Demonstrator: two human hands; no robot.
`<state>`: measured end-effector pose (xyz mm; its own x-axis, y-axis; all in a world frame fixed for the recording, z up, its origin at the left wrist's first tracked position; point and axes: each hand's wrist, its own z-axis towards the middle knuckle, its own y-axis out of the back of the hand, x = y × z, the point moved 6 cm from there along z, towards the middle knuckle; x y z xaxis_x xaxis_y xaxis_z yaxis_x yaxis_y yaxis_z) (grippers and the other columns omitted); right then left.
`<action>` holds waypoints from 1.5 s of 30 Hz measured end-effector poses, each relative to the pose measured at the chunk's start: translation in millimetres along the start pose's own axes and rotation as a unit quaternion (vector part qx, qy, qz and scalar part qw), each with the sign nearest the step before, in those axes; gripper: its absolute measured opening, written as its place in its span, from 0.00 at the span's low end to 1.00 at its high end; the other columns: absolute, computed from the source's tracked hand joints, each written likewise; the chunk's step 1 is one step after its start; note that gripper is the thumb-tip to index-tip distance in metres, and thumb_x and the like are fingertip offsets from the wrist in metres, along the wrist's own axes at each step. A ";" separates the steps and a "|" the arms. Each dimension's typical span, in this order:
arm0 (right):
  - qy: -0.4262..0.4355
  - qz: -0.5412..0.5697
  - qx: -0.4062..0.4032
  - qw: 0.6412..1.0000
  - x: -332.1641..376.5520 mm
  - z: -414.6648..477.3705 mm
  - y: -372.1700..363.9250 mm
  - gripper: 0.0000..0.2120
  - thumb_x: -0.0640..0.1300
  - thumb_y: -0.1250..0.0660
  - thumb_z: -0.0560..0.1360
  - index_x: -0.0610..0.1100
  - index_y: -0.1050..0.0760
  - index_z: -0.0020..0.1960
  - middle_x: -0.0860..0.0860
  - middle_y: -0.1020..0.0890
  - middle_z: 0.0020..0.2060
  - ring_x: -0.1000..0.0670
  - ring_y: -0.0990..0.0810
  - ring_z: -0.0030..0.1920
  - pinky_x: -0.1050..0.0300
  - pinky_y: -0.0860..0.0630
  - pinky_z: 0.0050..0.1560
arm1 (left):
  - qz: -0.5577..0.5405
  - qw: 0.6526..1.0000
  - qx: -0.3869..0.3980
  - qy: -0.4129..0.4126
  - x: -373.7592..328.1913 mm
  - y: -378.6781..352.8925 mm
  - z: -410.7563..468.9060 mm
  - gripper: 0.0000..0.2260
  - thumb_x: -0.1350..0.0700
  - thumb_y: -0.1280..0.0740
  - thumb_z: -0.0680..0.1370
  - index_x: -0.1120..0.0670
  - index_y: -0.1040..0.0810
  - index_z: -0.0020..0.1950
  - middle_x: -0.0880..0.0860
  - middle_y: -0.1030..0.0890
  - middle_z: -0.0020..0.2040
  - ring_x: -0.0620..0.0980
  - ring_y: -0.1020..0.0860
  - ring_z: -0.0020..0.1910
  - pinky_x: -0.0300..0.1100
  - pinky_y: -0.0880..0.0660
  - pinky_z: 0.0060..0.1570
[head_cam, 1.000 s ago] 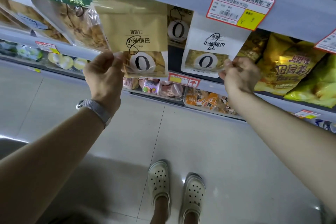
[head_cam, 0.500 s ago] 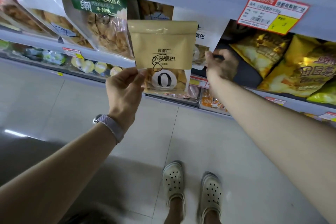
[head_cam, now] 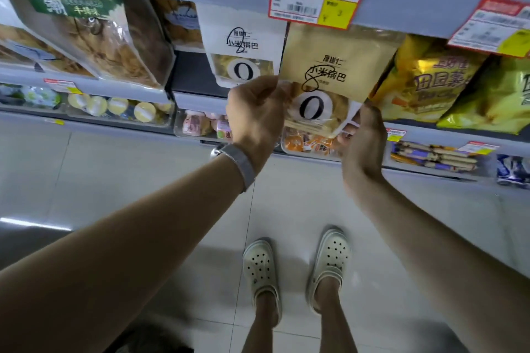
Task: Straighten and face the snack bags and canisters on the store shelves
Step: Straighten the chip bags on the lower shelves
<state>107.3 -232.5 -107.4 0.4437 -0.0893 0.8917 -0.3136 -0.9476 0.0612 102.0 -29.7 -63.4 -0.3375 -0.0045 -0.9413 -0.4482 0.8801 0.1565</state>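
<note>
We've swung the kraft bag [head_cam: 338, 60] over to the R of the white bag [head_cam: 243, 46], beside the yellow chip bags [head_cam: 430, 80]. L hand [head_cam: 255, 117] pinches its left edge, R hand [head_cam: 362, 140] now curled round the bottom corner. Prob just needs seating on the shelf [head_cam: 198, 99], label fwd

tan bag [head_cam: 338, 49] now right of white bag [head_cam: 243, 23], right hand [head_cam: 364, 146] gripping it

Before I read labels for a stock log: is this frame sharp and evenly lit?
Head view: the tan bag has large print that reads clearly; small print on the price tag is blurred; lighting is dim, with a glare streak on the floor at left.
</note>
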 end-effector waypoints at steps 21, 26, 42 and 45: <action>0.018 -0.120 0.102 0.987 27.9 45.2 -18.2 0.18 0.48 0.35 0.80 0.50 0.25 0.69 0.56 0.20 0.66 0.55 0.24 0.66 0.39 0.28 0.72 | 0.142 0.981 0.132 -0.018 30.6 -61.2 15.3 0.22 0.66 0.34 0.78 0.54 0.26 0.71 0.50 0.15 0.57 0.38 0.18 0.45 0.38 0.21 0.42; -0.009 -0.130 0.091 0.987 29.6 47.2 -17.4 0.22 0.52 0.35 0.78 0.49 0.29 0.71 0.55 0.22 0.68 0.52 0.25 0.70 0.39 0.30 0.74 | 0.079 0.988 0.135 0.018 33.6 -57.0 11.1 0.22 0.62 0.33 0.73 0.51 0.26 0.66 0.45 0.16 0.55 0.39 0.17 0.47 0.47 0.17 0.52; 0.044 -0.398 0.158 0.903 54.1 17.9 14.2 0.26 0.56 0.39 0.84 0.54 0.36 0.80 0.49 0.27 0.76 0.45 0.27 0.73 0.52 0.30 0.71 | 0.361 0.908 0.212 0.002 14.9 -35.6 -9.0 0.25 0.56 0.34 0.82 0.51 0.31 0.80 0.53 0.18 0.59 0.55 0.17 0.50 0.45 0.18 0.44; 0.082 -0.481 0.161 0.858 64.9 11.4 40.7 0.23 0.53 0.39 0.84 0.50 0.31 0.78 0.46 0.24 0.72 0.40 0.24 0.69 0.44 0.26 0.68 | 0.438 0.866 0.242 -0.003 7.1 -47.3 -22.0 0.21 0.51 0.36 0.81 0.51 0.27 0.75 0.52 0.18 0.55 0.56 0.19 0.50 0.52 0.18 0.51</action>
<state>133.0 -280.3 -52.1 0.2346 0.8009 0.5510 0.3907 -0.5967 0.7009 102.6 -81.8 -70.9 -0.3674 0.7663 -0.5271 0.3763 0.6408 0.6692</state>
